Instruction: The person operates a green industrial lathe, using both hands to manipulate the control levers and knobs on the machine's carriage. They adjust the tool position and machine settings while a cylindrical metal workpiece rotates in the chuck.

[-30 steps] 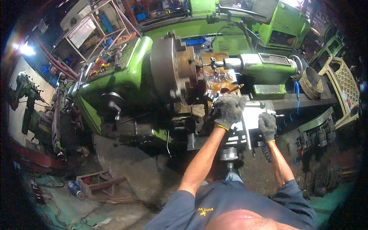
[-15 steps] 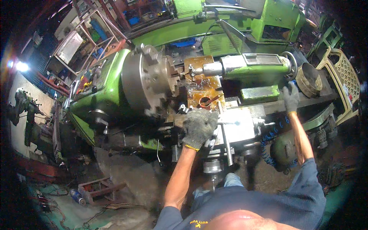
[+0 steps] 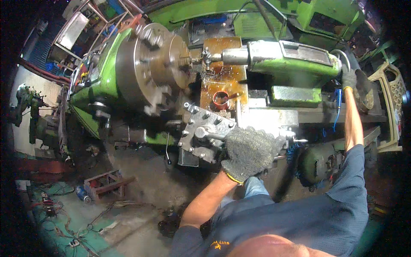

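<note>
My left hand [image 3: 252,150], in a grey knitted glove, is closed around the lever [image 3: 215,136] of the square tool post [image 3: 205,132] on the lathe carriage. Bolts stud the top of the post. Over at the right, my gloved right hand [image 3: 349,79] is at the handwheel [image 3: 341,60] of the green tailstock [image 3: 274,60]. Its fingers look curled on the rim, though they are small and partly hidden. Left of the tailstock, a drill-like tool [image 3: 207,56] points at a workpiece in the big chuck [image 3: 150,64], whose jaws are blurred.
A red cup [image 3: 221,99] with a brush-like handle stands on the oily brown cross-slide [image 3: 212,85]. A green block [image 3: 296,96] lies below the tailstock. The blue air hose [image 3: 338,107] hangs near my right arm. A beige plastic chair [image 3: 387,85] stands at far right.
My left hand has moved right and nearer with the lever, uncovering the tool post. My right hand has reached farther right, to the handwheel. The whole view has shifted.
</note>
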A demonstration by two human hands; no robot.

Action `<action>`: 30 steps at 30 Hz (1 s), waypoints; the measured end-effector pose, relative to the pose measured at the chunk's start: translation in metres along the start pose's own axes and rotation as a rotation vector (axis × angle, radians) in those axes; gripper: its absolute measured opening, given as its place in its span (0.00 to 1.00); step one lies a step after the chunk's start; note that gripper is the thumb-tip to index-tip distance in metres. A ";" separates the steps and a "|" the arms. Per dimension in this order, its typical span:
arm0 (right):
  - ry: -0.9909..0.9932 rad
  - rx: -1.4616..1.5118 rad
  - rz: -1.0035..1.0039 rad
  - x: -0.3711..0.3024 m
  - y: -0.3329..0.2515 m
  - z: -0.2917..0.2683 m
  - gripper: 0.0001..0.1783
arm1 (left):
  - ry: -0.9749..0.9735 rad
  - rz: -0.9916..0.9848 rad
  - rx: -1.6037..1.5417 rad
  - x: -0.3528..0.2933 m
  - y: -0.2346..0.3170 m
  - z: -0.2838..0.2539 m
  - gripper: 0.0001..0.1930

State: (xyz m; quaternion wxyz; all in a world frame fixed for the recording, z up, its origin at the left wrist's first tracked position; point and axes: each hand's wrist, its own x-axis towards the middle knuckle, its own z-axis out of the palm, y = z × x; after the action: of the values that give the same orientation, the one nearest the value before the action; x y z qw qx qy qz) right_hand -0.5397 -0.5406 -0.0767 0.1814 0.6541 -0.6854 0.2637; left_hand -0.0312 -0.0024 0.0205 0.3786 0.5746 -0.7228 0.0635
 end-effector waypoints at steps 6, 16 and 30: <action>-0.213 0.087 0.215 -0.026 -0.121 0.005 0.32 | -0.103 -0.065 0.169 -0.004 0.000 -0.003 0.13; -0.168 -0.009 0.240 -0.020 -0.071 -0.026 0.33 | -0.211 0.005 -0.004 -0.011 -0.011 0.004 0.11; -0.179 -0.116 0.078 -0.002 -0.065 0.008 0.28 | -0.463 0.102 -0.232 -0.018 -0.022 -0.013 0.18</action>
State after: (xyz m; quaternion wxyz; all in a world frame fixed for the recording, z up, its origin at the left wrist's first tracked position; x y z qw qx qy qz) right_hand -0.4744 -0.5440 -0.0767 0.1465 0.6362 -0.7379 0.1712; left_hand -0.0044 0.0114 0.0111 0.2627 0.4895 -0.8207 -0.1338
